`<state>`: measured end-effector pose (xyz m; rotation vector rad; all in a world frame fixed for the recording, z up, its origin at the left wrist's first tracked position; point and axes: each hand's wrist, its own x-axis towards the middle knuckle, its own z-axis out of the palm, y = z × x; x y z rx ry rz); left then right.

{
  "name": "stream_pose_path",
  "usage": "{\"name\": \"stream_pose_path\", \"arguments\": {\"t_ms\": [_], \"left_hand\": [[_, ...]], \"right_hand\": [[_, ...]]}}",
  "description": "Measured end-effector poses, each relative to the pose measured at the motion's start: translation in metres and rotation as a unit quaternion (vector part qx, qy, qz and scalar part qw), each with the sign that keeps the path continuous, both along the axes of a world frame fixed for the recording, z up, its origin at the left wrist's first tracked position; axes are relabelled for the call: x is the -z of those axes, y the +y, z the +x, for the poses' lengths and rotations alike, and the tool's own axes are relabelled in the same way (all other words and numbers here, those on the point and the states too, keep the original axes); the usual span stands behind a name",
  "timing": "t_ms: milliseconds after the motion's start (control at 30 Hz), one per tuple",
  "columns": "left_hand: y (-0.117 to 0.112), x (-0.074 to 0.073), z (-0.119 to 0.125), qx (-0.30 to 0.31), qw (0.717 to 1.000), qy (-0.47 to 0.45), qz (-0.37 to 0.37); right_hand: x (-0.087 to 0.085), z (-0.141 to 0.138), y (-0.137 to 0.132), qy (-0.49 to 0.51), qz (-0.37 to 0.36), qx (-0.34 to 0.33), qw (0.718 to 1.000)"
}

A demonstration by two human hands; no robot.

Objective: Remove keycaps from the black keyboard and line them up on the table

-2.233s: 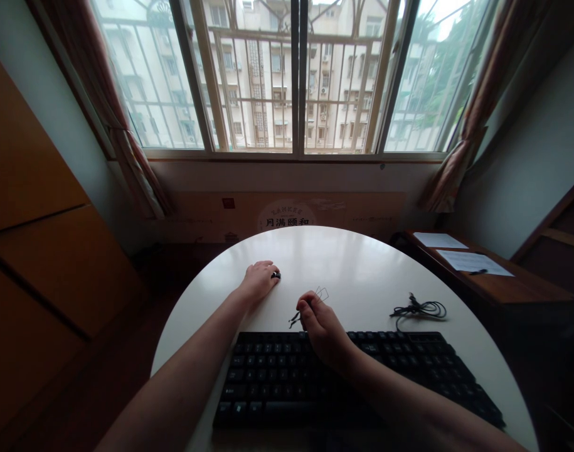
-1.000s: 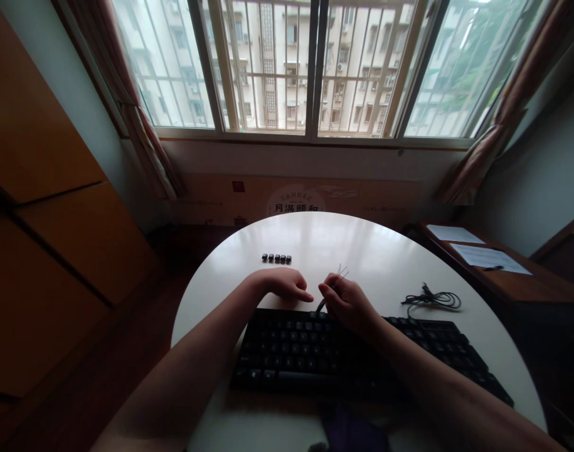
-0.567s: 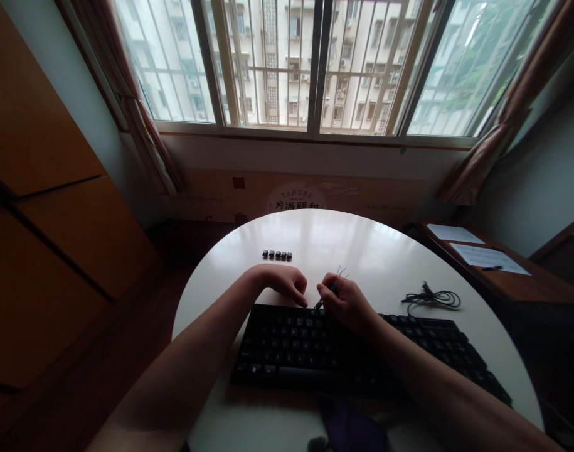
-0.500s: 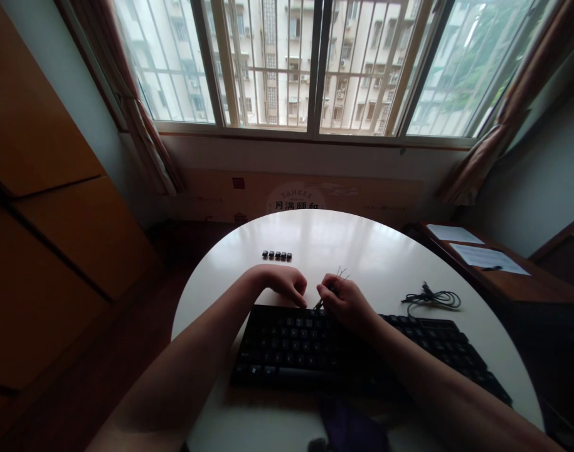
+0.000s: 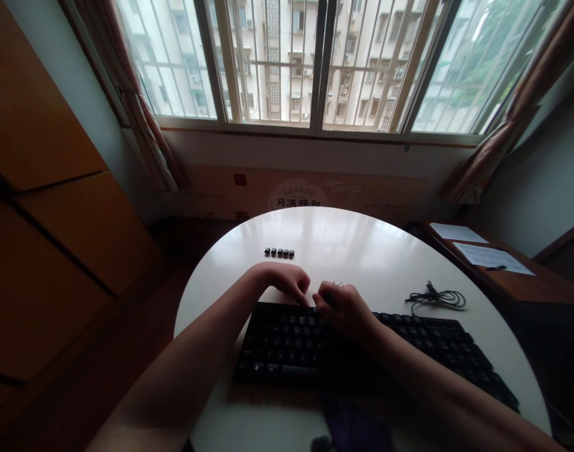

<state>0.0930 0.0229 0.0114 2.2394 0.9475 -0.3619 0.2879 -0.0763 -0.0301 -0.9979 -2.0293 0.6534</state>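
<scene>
A black keyboard (image 5: 296,342) lies across the white round table, its rear edge towards the window. My left hand (image 5: 289,282) is closed at that rear edge, its thumb touching the keyboard and its fingers curled. Close beside it, my right hand (image 5: 340,307) is closed around a wire keycap puller (image 5: 337,285). Only the thin wires of the puller show above my fingers; its other end is hidden by the hand, low over the top rows of keys. Several loose black keycaps (image 5: 280,253) sit in a row beyond my left hand.
A coiled black cable (image 5: 440,297) rests on the white table (image 5: 362,245) behind the keyboard's right part. A dark purple thing (image 5: 355,427) lies at the near edge. At the right, a brown table (image 5: 541,285) bears paper sheets (image 5: 491,258) and a pen (image 5: 496,269).
My right hand has tipped and lowered slightly, so the puller's wires now lie flatter and its lower end is hidden. My left hand stays at the keyboard's rear edge. The view shifted slightly.
</scene>
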Motion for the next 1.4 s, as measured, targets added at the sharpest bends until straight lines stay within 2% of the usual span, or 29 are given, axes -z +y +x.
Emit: {"name": "stream_pose_path", "arguments": {"t_ms": [167,267,333,467,567,733,933,1133,1400], "left_hand": [[-0.002,-0.004,0.001,-0.001,1.0,0.007,0.009],[-0.003,-0.005,0.002,-0.011,1.0,0.009,-0.002],[-0.003,-0.005,0.002,-0.014,1.0,0.015,-0.005],[-0.001,-0.003,0.0,0.004,1.0,0.009,-0.002],[0.001,-0.003,-0.002,0.013,0.998,-0.033,-0.054],[-0.001,-0.007,-0.003,-0.033,0.979,-0.121,-0.16],[-0.001,-0.008,-0.002,-0.055,0.969,-0.153,-0.184],[0.0,-0.006,-0.001,-0.075,0.963,-0.172,-0.193],[0.005,0.006,-0.005,-0.105,0.953,-0.181,-0.22]], "right_hand": [[0.002,0.0,-0.002,0.036,0.021,0.056,0.998],[0.0,0.0,-0.002,0.117,-0.022,0.129,0.984],[-0.001,0.0,-0.001,0.155,-0.051,0.153,0.975],[-0.002,-0.001,0.0,0.113,-0.043,0.127,0.985],[-0.002,-0.001,0.002,0.079,-0.033,0.109,0.99],[-0.004,-0.002,0.004,0.062,0.001,0.075,0.995],[-0.005,-0.001,0.004,0.063,0.015,0.056,0.996],[-0.006,-0.001,0.005,0.033,0.009,0.075,0.997],[-0.006,0.0,0.005,-0.006,0.024,0.122,0.992]]}}
